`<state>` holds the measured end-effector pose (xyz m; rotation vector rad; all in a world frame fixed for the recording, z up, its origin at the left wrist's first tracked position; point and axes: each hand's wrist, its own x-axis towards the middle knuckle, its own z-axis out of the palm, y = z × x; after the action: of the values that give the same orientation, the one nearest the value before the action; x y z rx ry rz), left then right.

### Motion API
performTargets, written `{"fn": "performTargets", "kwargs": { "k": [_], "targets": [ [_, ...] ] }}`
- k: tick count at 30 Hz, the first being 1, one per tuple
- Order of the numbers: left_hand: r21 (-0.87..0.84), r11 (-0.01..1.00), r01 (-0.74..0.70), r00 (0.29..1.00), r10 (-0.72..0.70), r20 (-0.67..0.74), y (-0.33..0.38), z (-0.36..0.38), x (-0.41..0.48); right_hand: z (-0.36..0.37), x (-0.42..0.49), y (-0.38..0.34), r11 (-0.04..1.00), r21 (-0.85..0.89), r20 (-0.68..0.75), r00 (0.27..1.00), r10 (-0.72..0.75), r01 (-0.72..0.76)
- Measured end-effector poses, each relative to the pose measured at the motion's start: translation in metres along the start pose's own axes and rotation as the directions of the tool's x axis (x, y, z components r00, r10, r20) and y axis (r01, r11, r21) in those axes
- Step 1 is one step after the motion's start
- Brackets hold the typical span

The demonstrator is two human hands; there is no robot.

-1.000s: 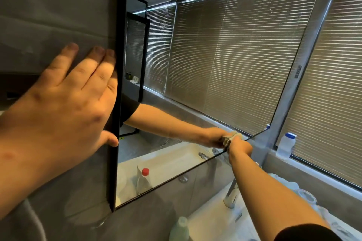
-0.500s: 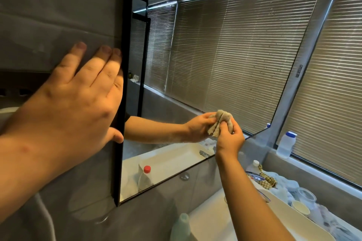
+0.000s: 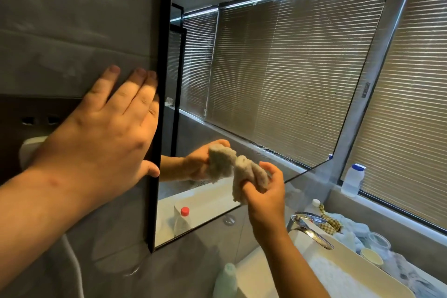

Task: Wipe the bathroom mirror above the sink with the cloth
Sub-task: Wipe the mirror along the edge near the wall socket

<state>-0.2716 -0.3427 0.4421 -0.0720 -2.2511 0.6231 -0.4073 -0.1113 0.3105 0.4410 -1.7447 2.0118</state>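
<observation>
Ideally the right hand (image 3: 263,191), gripping the bunched cloth (image 3: 244,176), spreads it flat against the mirror (image 3: 278,75) while the flat left hand (image 3: 104,133) braces the frame (image 3: 162,55).

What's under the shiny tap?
Under the curved chrome tap sits the white rectangular sink, its inside pale and speckled. The drain can't be seen; the person's forearm covers part of the basin.

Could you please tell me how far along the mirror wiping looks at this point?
Under way. In hand: the right hand grips the bunched cloth against the lower mirror, while the left hand rests flat on the wall at the frame. Left: specks and streaks show along the upper glass. No clearly finished area can be made out.
</observation>
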Motion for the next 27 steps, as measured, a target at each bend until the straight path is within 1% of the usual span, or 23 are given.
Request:
{"fn": "performTargets", "kwargs": {
  "k": [2, 3, 5, 6, 7, 8, 9, 10, 11, 12, 13, 15, 16, 18, 20, 21, 22, 24, 25, 26, 27],
  "targets": [
    [0.064, 0.998, -0.017, 0.998, 0.014, 0.054, 0.005, 0.002, 0.002, -0.011, 0.008, -0.007, 0.989, 0.113, 0.064, 0.994, 0.093, -0.100],
    [0.043, 0.999, -0.013, 0.999, 0.011, 0.038, 0.004, 0.002, 0.002, -0.015, 0.013, -0.008, 0.980, 0.140, 0.098, 0.987, 0.128, -0.141],
    [0.079, 0.997, 0.008, 1.000, -0.008, -0.001, -0.001, 0.001, 0.002, -0.016, 0.023, -0.004, 0.978, 0.108, 0.102, 0.980, 0.168, -0.179],
    [0.083, 0.997, 0.003, 1.000, -0.002, -0.009, 0.000, 0.001, 0.001, -0.014, 0.027, 0.001, 0.979, 0.086, 0.050, 0.982, 0.183, -0.187],
    [0.088, 0.996, -0.001, 1.000, 0.001, -0.004, 0.002, 0.002, 0.001, -0.012, 0.031, 0.007, 0.981, 0.043, -0.046, 0.980, 0.193, -0.191],
    [0.099, 0.995, 0.002, 1.000, -0.002, 0.006, 0.002, 0.003, 0.001, -0.010, 0.034, 0.013, 0.982, -0.037, -0.168, 0.970, 0.177, -0.186],
    [0.104, 0.995, 0.006, 1.000, -0.007, 0.014, 0.003, 0.002, 0.002, -0.007, 0.035, 0.018, 0.976, -0.138, -0.286, 0.950, 0.123, -0.168],
    [0.111, 0.994, 0.014, 1.000, -0.016, 0.014, 0.003, 0.000, 0.001, -0.003, 0.034, 0.020, 0.966, -0.222, -0.371, 0.928, 0.040, -0.131],
    [0.114, 0.993, 0.016, 1.000, -0.017, 0.005, 0.003, -0.001, 0.001, 0.002, 0.031, 0.022, 0.964, -0.260, -0.405, 0.913, -0.053, -0.059],
    [0.106, 0.994, 0.016, 1.000, -0.016, 0.006, 0.003, -0.002, 0.001, 0.009, 0.026, 0.022, 0.961, -0.275, -0.389, 0.911, -0.138, 0.028],
    [0.096, 0.995, 0.014, 1.000, -0.015, 0.009, 0.002, -0.001, 0.001, 0.017, 0.021, 0.024, 0.949, -0.292, -0.343, 0.914, -0.217, 0.116],
    [0.095, 0.995, 0.008, 1.000, -0.009, 0.006, 0.002, 0.000, 0.001, 0.032, 0.009, 0.028, 0.900, -0.343, -0.220, 0.909, -0.355, 0.269],
    [0.099, 0.995, 0.000, 1.000, -0.001, 0.006, 0.002, 0.001, 0.001, 0.036, 0.006, 0.029, 0.865, -0.378, -0.180, 0.890, -0.419, 0.330],
    [0.097, 0.995, 0.008, 1.000, -0.010, 0.022, 0.002, 0.000, 0.001, 0.034, 0.013, 0.032, 0.779, -0.467, -0.127, 0.840, -0.527, 0.418],
    [0.096, 0.995, 0.008, 0.999, -0.012, 0.037, 0.003, -0.001, 0.001, 0.022, 0.032, 0.033, 0.704, -0.562, -0.110, 0.804, -0.584, 0.434],
    [0.093, 0.996, 0.006, 0.999, -0.010, 0.041, 0.002, -0.001, 0.001, 0.015, 0.045, 0.032, 0.714, -0.568, -0.126, 0.815, -0.566, 0.409],
    [0.092, 0.996, 0.004, 0.999, -0.008, 0.041, 0.002, -0.001, 0.001, 0.009, 0.057, 0.029, 0.764, -0.538, -0.164, 0.846, -0.508, 0.355],
    [0.098, 0.995, 0.005, 0.999, -0.009, 0.042, 0.002, -0.001, 0.000, 0.000, 0.082, 0.020, 0.894, -0.419, -0.290, 0.909, -0.299, 0.160],
    [0.101, 0.995, 0.004, 0.999, -0.009, 0.043, 0.002, -0.001, 0.000, -0.003, 0.094, 0.017, 0.934, -0.355, -0.362, 0.914, -0.182, 0.045],
    [0.104, 0.995, 0.004, 0.999, -0.008, 0.044, 0.002, -0.001, 0.000, -0.006, 0.106, 0.014, 0.951, -0.308, -0.418, 0.903, -0.098, -0.040],
    [0.106, 0.994, 0.003, 0.999, -0.008, 0.045, 0.002, -0.001, 0.000, -0.008, 0.114, 0.013, 0.956, -0.280, -0.454, 0.889, -0.055, -0.083]
  ]
}}
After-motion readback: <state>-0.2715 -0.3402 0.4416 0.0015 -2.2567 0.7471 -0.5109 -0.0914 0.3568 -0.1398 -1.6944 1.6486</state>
